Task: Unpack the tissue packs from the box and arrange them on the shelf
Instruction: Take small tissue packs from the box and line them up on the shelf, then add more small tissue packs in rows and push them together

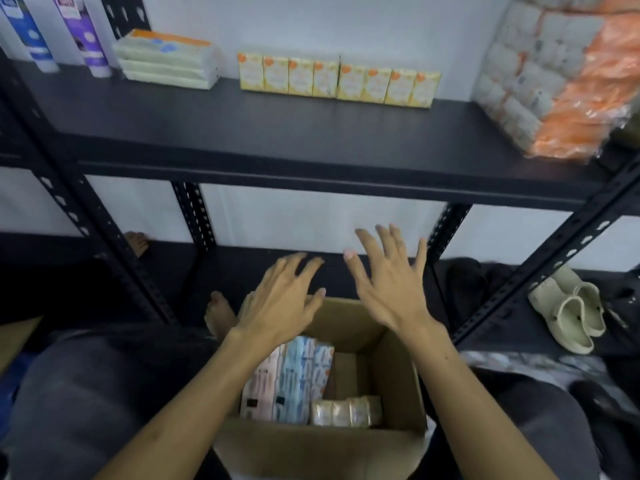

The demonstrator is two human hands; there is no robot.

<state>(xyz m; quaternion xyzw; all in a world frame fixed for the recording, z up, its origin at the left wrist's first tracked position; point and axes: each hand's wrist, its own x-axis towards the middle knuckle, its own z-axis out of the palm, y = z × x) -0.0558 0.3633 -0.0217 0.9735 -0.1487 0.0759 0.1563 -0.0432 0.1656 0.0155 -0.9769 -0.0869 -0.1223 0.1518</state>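
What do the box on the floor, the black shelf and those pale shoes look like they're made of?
The box looks like plain brown cardboard: matte, with folded flaps. The shelf has black uprights punched with holes, so probably painted metal; its board is matte black, material unclear. The pale shoes look like moulded foam or rubber clogs, smooth and one-piece with vent holes.

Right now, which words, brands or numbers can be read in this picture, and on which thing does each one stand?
No text can be read.
Two tubes: print blurred.
Stacked white packs: blue and orange marks, no letters clear.
Yellow packs on the shelf: orange mark, words too small.
Wrapped bundle: nothing legible.
Packs in the box: pink and blue print, blurred.
Both hands hold nothing.
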